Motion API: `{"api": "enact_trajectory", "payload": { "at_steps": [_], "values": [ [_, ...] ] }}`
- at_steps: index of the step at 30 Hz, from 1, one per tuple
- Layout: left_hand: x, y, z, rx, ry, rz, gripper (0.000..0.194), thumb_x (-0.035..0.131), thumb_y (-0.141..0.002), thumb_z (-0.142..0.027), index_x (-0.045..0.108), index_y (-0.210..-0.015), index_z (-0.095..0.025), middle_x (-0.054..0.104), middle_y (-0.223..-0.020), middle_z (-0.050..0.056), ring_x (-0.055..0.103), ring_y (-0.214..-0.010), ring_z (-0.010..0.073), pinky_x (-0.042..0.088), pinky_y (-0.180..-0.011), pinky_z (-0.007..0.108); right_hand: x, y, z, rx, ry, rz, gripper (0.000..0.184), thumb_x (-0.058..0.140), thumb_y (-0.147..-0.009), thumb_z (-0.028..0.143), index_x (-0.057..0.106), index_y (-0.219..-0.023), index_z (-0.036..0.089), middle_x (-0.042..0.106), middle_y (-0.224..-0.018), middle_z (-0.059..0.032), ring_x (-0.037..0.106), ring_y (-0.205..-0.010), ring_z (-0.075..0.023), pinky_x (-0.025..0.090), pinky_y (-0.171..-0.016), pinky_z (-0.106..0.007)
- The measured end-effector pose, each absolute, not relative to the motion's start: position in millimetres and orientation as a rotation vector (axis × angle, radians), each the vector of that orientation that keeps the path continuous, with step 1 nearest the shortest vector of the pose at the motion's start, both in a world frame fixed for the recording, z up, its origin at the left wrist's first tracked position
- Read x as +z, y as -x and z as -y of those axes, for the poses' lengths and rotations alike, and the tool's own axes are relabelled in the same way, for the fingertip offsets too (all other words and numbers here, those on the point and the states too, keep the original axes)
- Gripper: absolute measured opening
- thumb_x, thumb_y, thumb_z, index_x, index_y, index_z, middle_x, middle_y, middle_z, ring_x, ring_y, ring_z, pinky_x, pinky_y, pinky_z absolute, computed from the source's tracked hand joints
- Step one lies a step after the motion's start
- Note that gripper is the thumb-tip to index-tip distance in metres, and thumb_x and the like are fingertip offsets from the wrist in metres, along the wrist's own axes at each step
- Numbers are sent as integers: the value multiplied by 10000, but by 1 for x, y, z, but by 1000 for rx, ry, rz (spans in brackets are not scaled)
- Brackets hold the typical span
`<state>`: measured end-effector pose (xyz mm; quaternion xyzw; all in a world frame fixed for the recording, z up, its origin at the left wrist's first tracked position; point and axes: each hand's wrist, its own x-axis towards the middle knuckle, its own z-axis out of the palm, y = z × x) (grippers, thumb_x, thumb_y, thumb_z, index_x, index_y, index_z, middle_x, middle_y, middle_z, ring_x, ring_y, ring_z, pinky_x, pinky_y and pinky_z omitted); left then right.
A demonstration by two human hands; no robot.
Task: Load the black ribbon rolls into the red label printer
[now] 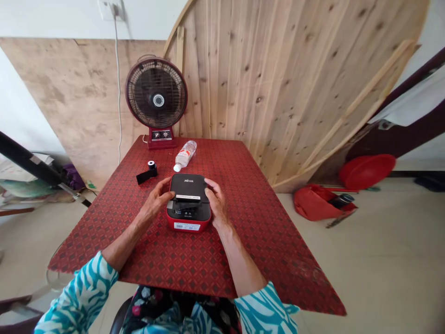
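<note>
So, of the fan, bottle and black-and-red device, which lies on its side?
The clear plastic bottle, its white cap towards the person. The fan stands upright; the black-and-red device sits flat between the left hand and right hand.

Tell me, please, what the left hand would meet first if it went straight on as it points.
Most likely the black-and-red device, which the left hand touches; beyond, the line seems to run toward the bottle, though depth is unclear.
</note>
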<state>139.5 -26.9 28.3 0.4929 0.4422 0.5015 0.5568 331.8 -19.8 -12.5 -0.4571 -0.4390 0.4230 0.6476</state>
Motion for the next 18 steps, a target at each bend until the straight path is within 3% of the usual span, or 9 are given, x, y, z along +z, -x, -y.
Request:
{"api": "enact_trajectory", "payload": {
  "at_steps": [9,14,18],
  "values": [
    [26,-136,29,1152,-1163,-975,624,691,-740,-319,495,-1319,-194,608,-1277,94,543,-1184,284,432,-981,392,-18,-329,21,930,1038,1024,359,539,-813,392,615,-1139,263,641,-1211,-32,555,-1163,-214,442,-1000,-423],
    [14,-136,34,1184,-1069,-849,593,648,-791,-334,477,-1351,-237,559,-1354,76,520,-1227,292,416,-1013,404,-26,-324,25,856,1089,1010,443,440,-876,470,566,-1221,221,564,-1335,-70,496,-1251,-213,339,-1094,-436],
    [6,-127,31,1121,-1034,-715,639,636,-727,-236,492,-1349,-258,498,-1420,49,436,-1308,307,374,-1057,413,-38,-324,24,881,1132,1009,472,399,-891,499,569,-1218,203,600,-1296,-89,530,-1210,-218,368,-1059,-436]
  ]
}}
